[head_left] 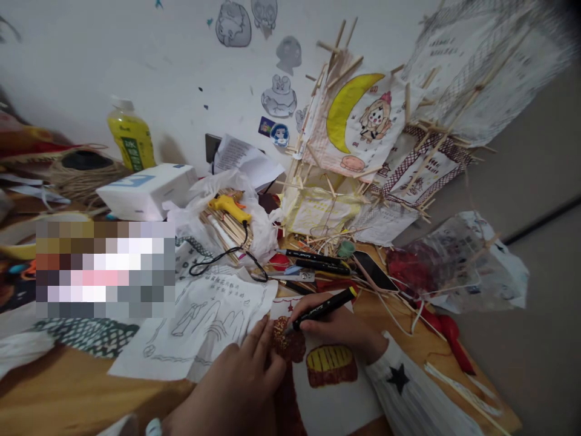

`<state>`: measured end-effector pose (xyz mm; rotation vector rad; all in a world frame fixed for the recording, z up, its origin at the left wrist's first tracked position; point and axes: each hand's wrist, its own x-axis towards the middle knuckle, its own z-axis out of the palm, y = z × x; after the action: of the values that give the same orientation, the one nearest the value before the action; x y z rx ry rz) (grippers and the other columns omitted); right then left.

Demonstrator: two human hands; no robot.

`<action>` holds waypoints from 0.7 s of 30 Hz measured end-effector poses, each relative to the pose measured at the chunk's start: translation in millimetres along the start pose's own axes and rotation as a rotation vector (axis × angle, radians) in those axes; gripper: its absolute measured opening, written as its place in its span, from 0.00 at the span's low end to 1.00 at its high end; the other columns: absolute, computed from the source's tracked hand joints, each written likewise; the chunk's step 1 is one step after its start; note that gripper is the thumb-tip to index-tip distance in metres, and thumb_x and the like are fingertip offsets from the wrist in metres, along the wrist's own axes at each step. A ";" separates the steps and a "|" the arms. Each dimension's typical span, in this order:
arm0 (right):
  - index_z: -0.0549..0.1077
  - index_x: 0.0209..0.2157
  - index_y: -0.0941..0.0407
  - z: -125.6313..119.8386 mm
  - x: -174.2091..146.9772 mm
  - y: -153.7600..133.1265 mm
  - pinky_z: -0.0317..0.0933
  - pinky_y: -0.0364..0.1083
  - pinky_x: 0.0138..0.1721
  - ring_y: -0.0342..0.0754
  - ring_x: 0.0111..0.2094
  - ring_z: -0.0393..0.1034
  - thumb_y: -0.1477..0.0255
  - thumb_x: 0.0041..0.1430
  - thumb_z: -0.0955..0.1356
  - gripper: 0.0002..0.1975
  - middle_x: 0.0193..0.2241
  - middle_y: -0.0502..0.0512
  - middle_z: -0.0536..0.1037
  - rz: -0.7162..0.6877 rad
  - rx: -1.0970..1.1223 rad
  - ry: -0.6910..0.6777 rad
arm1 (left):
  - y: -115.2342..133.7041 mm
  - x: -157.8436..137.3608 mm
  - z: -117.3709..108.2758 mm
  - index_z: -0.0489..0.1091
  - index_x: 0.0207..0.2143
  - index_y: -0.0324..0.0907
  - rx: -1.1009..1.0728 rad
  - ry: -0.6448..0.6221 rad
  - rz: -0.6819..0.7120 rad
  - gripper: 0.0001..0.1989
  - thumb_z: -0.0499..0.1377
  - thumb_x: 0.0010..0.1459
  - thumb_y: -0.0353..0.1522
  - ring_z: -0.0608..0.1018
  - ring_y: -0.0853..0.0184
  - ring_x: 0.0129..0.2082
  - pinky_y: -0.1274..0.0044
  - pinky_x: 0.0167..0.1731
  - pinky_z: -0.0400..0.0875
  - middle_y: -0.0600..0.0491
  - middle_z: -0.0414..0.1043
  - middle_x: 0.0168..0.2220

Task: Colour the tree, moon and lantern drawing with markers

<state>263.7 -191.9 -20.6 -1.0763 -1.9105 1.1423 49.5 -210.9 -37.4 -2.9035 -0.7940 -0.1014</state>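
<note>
My right hand grips a black marker with a yellow end. The marker slants with its lower end at a brown, yellow-speckled patch on a sheet of white paper. On the same sheet is a drawing in yellow and brown. My left hand lies on the left part of this sheet, its fingers stretched out towards the patch and nothing held. Left of it lies another white sheet with line drawings and handwriting.
Behind my hands lie black markers, a phone and a yellow glue gun on sticks. Stick-framed paper lanterns stand at the back right. A white box and a drink bottle are at the back left.
</note>
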 end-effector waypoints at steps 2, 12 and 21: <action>0.76 0.33 0.59 0.2 0.0 -0.1 0.64 0.46 0.36 0.47 0.32 0.70 0.56 0.52 0.68 0.19 0.30 0.56 0.77 0.006 0.007 0.000 | 0.4 -0.5 0.0 0.70 0.43 0.39 -0.016 0.011 -0.008 0.15 0.53 0.55 0.20 0.70 0.49 0.52 0.69 0.29 0.77 0.36 0.66 0.52; 0.76 0.31 0.59 -0.3 -0.2 0.6 0.63 0.45 0.34 0.46 0.31 0.69 0.55 0.52 0.68 0.19 0.28 0.55 0.76 0.005 0.014 0.010 | 0.3 0.8 3.4 0.70 0.45 0.38 -0.065 0.009 -0.030 0.16 0.51 0.56 0.20 0.68 0.50 0.53 0.69 0.32 0.77 0.35 0.64 0.54; 0.76 0.31 0.60 -0.4 -0.9 2.6 0.63 0.45 0.34 0.46 0.31 0.69 0.56 0.52 0.68 0.19 0.28 0.55 0.75 0.012 0.037 -0.006 | 0.0 2.1 -4.8 0.69 0.45 0.39 0.018 -0.058 0.009 0.16 0.53 0.54 0.20 0.70 0.50 0.51 0.69 0.31 0.77 0.35 0.65 0.53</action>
<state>265.2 -191.9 -22.9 -1.0671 -1.8827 1.1839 51.1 -210.5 -32.4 -2.9049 -0.7871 -0.0097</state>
